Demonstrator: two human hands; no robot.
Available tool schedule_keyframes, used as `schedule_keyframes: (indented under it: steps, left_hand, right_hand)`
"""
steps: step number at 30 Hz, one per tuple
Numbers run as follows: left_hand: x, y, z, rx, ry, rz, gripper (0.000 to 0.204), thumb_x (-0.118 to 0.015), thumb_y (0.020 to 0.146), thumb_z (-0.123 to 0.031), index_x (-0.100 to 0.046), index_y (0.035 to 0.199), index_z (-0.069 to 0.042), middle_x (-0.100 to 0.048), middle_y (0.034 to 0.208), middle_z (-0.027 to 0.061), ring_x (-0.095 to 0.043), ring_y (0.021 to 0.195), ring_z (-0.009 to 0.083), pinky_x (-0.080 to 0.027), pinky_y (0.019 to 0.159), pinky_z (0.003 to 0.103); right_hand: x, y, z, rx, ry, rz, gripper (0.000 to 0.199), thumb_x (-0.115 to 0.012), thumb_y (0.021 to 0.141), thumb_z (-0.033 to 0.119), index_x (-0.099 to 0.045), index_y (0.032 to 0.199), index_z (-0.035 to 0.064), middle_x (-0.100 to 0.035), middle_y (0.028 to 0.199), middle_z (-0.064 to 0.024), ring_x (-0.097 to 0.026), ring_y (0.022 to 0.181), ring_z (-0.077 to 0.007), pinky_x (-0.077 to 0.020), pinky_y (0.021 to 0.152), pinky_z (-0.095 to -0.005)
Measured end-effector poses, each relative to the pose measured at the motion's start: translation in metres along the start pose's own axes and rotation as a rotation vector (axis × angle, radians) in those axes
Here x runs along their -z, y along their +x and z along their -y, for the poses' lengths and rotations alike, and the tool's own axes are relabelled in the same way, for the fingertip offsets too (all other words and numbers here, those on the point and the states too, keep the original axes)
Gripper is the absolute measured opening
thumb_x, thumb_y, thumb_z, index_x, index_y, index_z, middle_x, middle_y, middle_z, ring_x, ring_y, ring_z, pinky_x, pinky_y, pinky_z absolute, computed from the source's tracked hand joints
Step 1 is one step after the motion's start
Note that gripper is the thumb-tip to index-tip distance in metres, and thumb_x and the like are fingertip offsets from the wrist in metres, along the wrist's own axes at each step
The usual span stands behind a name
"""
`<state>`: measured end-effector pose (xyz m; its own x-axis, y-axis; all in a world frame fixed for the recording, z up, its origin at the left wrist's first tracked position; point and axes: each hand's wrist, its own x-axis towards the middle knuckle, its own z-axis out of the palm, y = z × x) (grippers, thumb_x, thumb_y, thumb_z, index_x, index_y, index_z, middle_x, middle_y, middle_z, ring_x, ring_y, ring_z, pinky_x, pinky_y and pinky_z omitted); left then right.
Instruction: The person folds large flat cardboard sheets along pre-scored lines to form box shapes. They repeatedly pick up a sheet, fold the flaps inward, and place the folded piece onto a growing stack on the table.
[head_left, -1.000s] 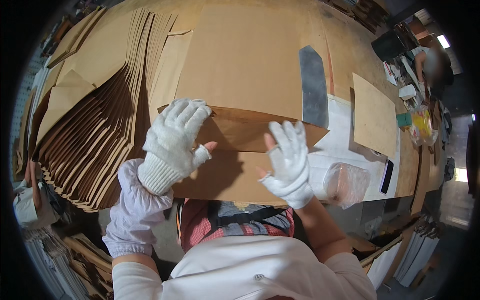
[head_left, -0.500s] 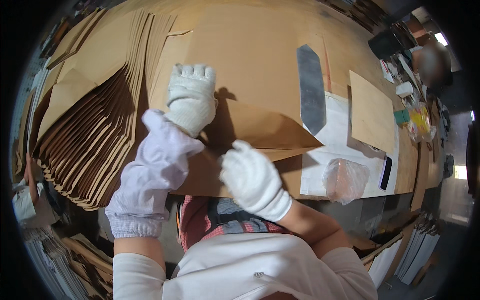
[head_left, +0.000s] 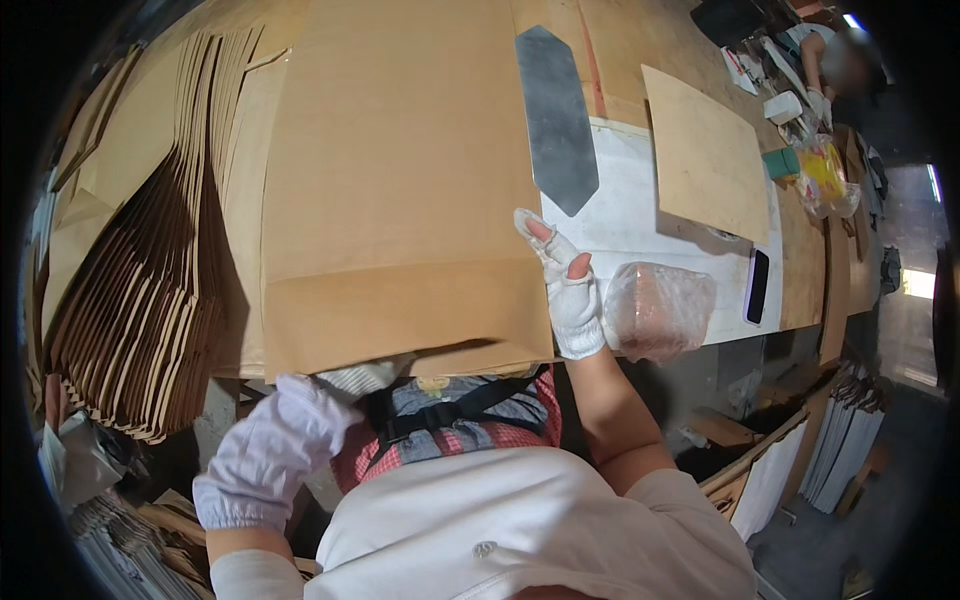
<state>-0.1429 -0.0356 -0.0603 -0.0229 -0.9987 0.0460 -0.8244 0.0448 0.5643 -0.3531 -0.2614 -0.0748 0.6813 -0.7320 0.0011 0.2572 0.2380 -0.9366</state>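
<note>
A large brown kraft paper sheet [head_left: 400, 150] lies before me, its near part folded over into a flap [head_left: 420, 290]. At the flap's near edge my left hand [head_left: 365, 378], in a white knit glove and lilac sleeve, is partly under the paper; its fingers are hidden. My right hand [head_left: 568, 285], in a white glove with bare fingertips showing, is beside the sheet's right edge, fingers stretched out and apart, holding nothing. Just beyond it lies a grey pointed flat plate [head_left: 560, 120].
At left stands a fanned stack of folded brown paper [head_left: 140, 270]. To the right are a plastic-wrapped block [head_left: 660, 310], a tan board [head_left: 705, 155], a phone [head_left: 757, 287] and a green roll [head_left: 781, 163]. Another person [head_left: 830, 60] works at the far right.
The raised paper flap now lies flatter. My left hand came back from the far side to the near edge; my right hand moved right and opened out. The view shifted.
</note>
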Motion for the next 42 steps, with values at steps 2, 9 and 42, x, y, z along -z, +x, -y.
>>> schedule_keyframes:
  steps: [2, 9, 42]
  left_hand:
    - [0.001, 0.045, -0.008, -0.038, -0.022, 0.051, 0.036, -0.049, 0.101, -0.03, -0.064, 0.125, -0.007, -0.068, 0.119, 0.0125, -0.067, 0.105, 0.0281, -0.057, 0.084, 0.044]
    - [0.004, 0.129, -0.019, 0.118, 0.123, 0.297, 0.041, -0.048, 0.097, -0.032, -0.063, 0.125, -0.007, -0.067, 0.124, 0.0127, -0.063, 0.11, 0.0299, -0.051, 0.093, 0.037]
    - [0.095, -0.044, 0.097, 0.641, -0.746, -0.577, 0.077, -0.021, 0.107, -0.06, -0.06, 0.139, -0.002, -0.057, 0.087, -0.003, -0.032, 0.06, 0.0042, -0.029, 0.058, 0.021]
  right_hand:
    - [-0.001, 0.006, 0.01, -0.067, 0.164, 0.034, 0.099, -0.034, 0.095, 0.076, -0.041, 0.147, -0.0084, -0.038, 0.158, -0.0214, -0.033, 0.149, -0.0319, -0.0234, 0.124, -0.0459]
    - [0.001, 0.03, 0.029, 0.15, -0.54, 0.261, 0.065, -0.06, 0.098, 0.038, -0.047, 0.144, -0.0058, -0.046, 0.153, -0.0221, -0.042, 0.143, -0.0357, -0.0317, 0.12, -0.0468]
    - [-0.097, 0.101, -0.01, 0.649, -1.408, 0.448, 0.048, -0.072, 0.077, 0.029, -0.067, 0.113, -0.0031, -0.06, 0.131, -0.0224, -0.052, 0.128, -0.0415, -0.0319, 0.117, -0.0563]
